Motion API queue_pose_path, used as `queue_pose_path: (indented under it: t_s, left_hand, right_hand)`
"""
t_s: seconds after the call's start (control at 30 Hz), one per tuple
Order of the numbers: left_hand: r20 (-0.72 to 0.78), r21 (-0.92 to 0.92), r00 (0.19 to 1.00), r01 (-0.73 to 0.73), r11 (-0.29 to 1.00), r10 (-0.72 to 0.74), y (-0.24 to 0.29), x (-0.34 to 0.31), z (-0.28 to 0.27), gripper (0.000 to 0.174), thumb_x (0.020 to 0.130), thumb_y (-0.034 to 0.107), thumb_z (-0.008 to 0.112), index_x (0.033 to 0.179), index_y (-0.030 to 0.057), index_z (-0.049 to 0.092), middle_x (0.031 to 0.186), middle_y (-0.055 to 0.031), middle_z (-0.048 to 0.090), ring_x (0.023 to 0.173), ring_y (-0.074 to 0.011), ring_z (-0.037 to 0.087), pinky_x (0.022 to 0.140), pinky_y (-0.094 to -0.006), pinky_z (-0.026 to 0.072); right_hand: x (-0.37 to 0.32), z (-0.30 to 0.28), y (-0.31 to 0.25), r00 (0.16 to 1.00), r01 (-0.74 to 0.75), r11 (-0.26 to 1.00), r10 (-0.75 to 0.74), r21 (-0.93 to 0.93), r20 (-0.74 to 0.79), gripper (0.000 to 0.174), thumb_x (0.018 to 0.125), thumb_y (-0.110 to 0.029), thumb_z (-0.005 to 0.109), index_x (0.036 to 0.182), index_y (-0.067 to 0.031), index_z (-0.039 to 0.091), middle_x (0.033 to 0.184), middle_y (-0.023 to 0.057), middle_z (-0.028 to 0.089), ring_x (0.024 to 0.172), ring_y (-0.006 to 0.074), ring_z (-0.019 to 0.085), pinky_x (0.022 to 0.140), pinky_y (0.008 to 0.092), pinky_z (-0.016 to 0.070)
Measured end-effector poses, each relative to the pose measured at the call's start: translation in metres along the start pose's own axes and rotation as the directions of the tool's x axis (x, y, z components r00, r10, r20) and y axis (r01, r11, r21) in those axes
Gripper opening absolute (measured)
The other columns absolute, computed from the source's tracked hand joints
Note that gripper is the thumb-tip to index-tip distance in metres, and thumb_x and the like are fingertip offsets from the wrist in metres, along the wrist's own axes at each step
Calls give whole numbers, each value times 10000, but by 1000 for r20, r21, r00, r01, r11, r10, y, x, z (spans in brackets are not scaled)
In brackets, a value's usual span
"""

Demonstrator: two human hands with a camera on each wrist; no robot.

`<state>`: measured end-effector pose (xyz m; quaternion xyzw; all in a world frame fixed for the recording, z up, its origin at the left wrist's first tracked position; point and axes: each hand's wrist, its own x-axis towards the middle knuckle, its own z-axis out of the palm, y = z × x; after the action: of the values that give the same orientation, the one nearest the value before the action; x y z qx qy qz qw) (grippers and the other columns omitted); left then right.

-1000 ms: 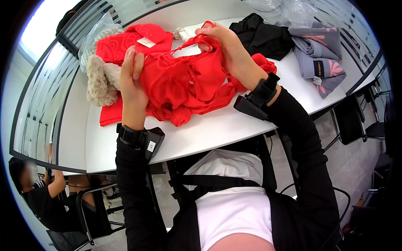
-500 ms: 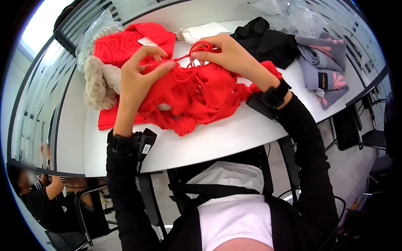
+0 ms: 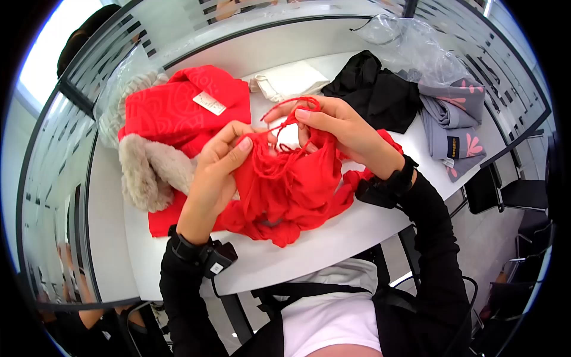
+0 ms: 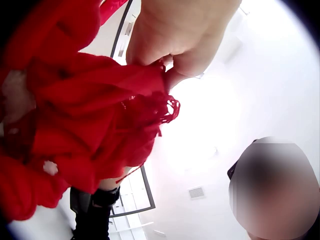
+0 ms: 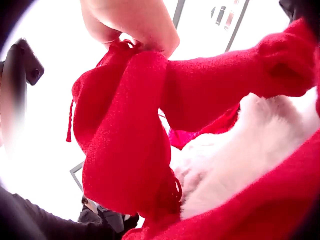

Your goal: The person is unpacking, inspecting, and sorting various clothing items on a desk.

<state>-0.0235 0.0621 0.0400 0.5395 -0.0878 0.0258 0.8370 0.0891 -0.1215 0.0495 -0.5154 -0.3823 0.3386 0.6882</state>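
Note:
A bunched red fringed scarf (image 3: 285, 196) with thin twisted cords hangs between both hands, low over the white table (image 3: 270, 259). My left hand (image 3: 217, 169) pinches its upper edge beside the cords, thumb on top. Opposite it, my right hand (image 3: 351, 131) pinches a loop of red cord (image 3: 291, 101) between thumb and fingers. Loose cord ends (image 4: 172, 109) dangle at the scarf's edge in the left wrist view. In the right wrist view, red folds (image 5: 125, 130) drop below the pinching fingers, with pale fur (image 5: 240, 145) behind them.
A folded red cloth with a paper tag (image 3: 208, 103) and a beige fluffy piece (image 3: 143, 172) lie at left. Folded white cloth (image 3: 291, 80), black cloth (image 3: 375, 89), grey pink-patterned fabric (image 3: 452, 125) and a clear plastic bag (image 3: 410, 44) line the back and right. A partition surrounds the desk.
My left hand, earlier upright at the scarf's side, has come in to pinch its fringed edge. My right hand has shifted its hold along the cords. The head view has tilted up.

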Motion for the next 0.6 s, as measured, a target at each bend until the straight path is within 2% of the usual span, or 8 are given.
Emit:
queue_pose_path:
  t_s: [0.1, 0.23, 0.27, 0.3, 0.4, 0.5, 0.53, 0.6]
  left_hand:
    - [-6, -3, 999, 54, 999, -54, 7, 5, -12, 62, 897, 85, 461, 917, 26, 462, 878, -64, 565, 811, -101, 538, 735, -220, 427]
    - [-93, 90, 991, 107, 990, -98, 16, 9, -15, 73, 895, 101, 479, 905, 34, 451, 772, -35, 531, 687, -79, 503, 624, -198, 401]
    - [-177, 125, 982, 92, 988, -69, 17, 10, -9, 68, 885, 90, 494, 897, 38, 451, 745, -28, 529, 658, -62, 491, 596, -189, 386]
    - [-175, 121, 981, 109, 987, -87, 16, 9, -11, 68, 882, 85, 499, 895, 40, 450, 738, -25, 528, 653, -59, 490, 592, -188, 386]
    - [-182, 104, 976, 144, 984, -123, 7, 12, -15, 73, 867, 65, 515, 888, 46, 447, 720, -17, 532, 635, -44, 487, 575, -181, 386]
    - [-291, 102, 950, 145, 984, -110, -4, 17, -12, 74, 866, 62, 518, 892, 56, 449, 725, -17, 545, 632, -44, 487, 592, -180, 396]
    - [-318, 86, 944, 125, 988, -92, -7, 18, -8, 67, 859, 42, 513, 886, 61, 454, 815, -35, 560, 678, -47, 503, 623, -178, 405]
    - [-283, 325, 956, 23, 945, 74, -12, 18, -5, 61, 854, 26, 508, 865, 54, 455, 909, -47, 548, 725, -52, 515, 644, -182, 410]
  right_hand:
    - [5, 0, 5, 994, -64, 978, 81, 196, -77, 211, 891, -207, 494, 952, -10, 537, 820, 67, 585, 613, 71, 531, 592, 182, 441]
    - [15, 0, 2, 992, -123, 956, 123, 265, 18, 175, 903, -195, 473, 908, -22, 500, 797, 93, 594, 598, 109, 531, 549, 202, 432]
    - [17, 0, 3, 992, -124, 956, 127, 266, 7, 178, 906, -192, 467, 903, -18, 500, 796, 92, 593, 592, 108, 523, 551, 205, 430]
    - [18, -1, 4, 991, -126, 955, 132, 268, -3, 181, 909, -190, 461, 899, -14, 501, 795, 92, 593, 585, 106, 515, 554, 207, 428]
    - [24, -5, 10, 993, -98, 973, 110, 210, -46, 195, 915, -186, 450, 894, 0, 504, 792, 90, 590, 582, 104, 507, 573, 215, 430]
    - [22, -13, 9, 990, -124, 990, 128, 74, -59, 215, 912, -194, 457, 909, 14, 513, 830, 74, 572, 635, 98, 520, 610, 219, 441]
    - [21, -16, 8, 990, -119, 993, 120, 10, -72, 217, 910, -195, 462, 914, 15, 517, 842, 70, 567, 648, 95, 523, 616, 218, 445]
    - [17, -19, 8, 989, -126, 992, 124, -14, -79, 220, 906, -195, 471, 923, 18, 523, 859, 61, 557, 671, 90, 528, 630, 216, 452]
